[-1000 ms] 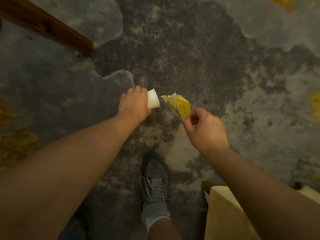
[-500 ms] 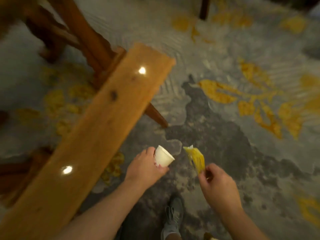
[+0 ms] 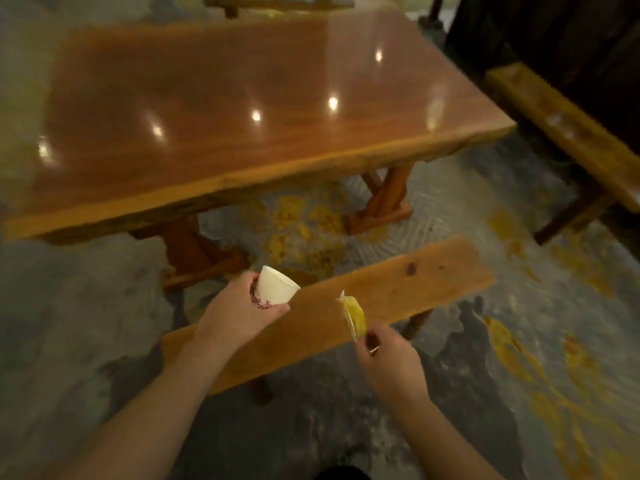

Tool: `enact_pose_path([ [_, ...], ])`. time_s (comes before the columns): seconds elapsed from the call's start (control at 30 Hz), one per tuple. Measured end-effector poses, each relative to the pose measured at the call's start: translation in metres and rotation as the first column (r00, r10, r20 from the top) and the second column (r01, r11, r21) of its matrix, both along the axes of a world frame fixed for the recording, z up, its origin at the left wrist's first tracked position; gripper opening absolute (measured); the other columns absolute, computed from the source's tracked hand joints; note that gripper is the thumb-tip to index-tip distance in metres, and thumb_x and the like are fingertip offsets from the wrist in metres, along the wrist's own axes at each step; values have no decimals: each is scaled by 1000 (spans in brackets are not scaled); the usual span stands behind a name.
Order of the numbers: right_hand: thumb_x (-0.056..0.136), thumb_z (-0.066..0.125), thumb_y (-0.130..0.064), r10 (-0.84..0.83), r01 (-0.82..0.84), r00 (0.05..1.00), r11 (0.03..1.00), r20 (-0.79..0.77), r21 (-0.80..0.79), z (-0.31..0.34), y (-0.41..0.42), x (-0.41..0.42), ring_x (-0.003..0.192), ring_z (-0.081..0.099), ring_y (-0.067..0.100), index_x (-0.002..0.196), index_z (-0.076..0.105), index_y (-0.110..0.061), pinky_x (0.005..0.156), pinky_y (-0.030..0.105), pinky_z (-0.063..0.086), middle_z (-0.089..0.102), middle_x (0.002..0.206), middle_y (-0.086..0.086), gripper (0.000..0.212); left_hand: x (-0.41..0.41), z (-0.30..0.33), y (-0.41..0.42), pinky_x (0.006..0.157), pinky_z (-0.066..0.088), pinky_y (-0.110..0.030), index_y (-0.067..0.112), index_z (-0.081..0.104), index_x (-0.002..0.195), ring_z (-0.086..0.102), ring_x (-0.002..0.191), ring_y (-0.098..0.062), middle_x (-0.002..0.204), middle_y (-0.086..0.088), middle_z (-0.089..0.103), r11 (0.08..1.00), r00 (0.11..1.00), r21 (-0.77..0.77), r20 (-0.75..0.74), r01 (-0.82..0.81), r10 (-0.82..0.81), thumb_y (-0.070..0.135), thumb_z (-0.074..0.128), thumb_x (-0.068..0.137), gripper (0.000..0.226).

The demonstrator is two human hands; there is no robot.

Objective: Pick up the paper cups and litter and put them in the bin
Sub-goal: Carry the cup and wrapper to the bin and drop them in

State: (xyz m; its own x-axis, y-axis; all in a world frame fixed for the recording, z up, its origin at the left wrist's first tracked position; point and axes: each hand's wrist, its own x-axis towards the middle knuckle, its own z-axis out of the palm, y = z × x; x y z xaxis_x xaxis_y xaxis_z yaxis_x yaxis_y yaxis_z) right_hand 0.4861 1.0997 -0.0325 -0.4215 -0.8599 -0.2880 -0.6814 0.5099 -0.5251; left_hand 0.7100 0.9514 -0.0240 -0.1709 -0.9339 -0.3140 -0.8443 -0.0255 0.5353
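My left hand (image 3: 235, 315) grips a white paper cup (image 3: 277, 285) with a red pattern near its base, tilted with its mouth pointing up and to the right. My right hand (image 3: 388, 358) pinches the lower end of a yellow plastic wrapper (image 3: 355, 315), which sticks up from my fingers. Both hands hover above a wooden bench (image 3: 398, 289). No bin is in view.
A large glossy wooden table (image 3: 242, 109) stands beyond the bench, its legs (image 3: 384, 199) on the patterned grey and yellow carpet (image 3: 519, 341). A second bench (image 3: 568, 133) runs along the right, against dark furniture. My shoe tip shows at the bottom edge.
My view has swung up from the floor to the bench and table. Both hands have kept their hold on the cup and the wrapper and now hang over the bench.
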Motion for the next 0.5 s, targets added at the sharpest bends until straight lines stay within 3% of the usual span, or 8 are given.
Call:
enact_pose_path([
  [0.17, 91, 63, -42, 158, -161, 983, 987, -92, -21, 35, -62, 149, 61, 58, 6, 75, 57, -28, 55, 31, 52, 61, 69, -9, 22, 193, 18, -23, 76, 55, -35, 29, 49, 130, 59, 99, -14, 126, 4, 60, 985, 984, -30, -68, -169, 166, 67, 78, 65, 81],
  [0.33, 90, 65, -41, 228, -227, 972, 974, -51, 24, 50, -127, 331, 53, 60, 3, 69, 55, -28, 41, 14, 38, 62, 59, -9, 26, 412, 32, -55, 78, 54, -40, 29, 54, 124, 62, 98, -19, 120, 2, 63, 953, 952, -41, -65, -302, 299, 71, 77, 60, 80],
  [0.5, 91, 65, -38, 375, -372, 926, 926, -49, 65, 72, -184, 496, 52, 60, 3, 71, 56, -31, 44, 14, 39, 61, 61, -8, 24, 587, 58, -72, 82, 52, -39, 24, 55, 124, 61, 99, -23, 119, -2, 62, 909, 909, -18, -15, -416, 416, 76, 72, 59, 85],
])
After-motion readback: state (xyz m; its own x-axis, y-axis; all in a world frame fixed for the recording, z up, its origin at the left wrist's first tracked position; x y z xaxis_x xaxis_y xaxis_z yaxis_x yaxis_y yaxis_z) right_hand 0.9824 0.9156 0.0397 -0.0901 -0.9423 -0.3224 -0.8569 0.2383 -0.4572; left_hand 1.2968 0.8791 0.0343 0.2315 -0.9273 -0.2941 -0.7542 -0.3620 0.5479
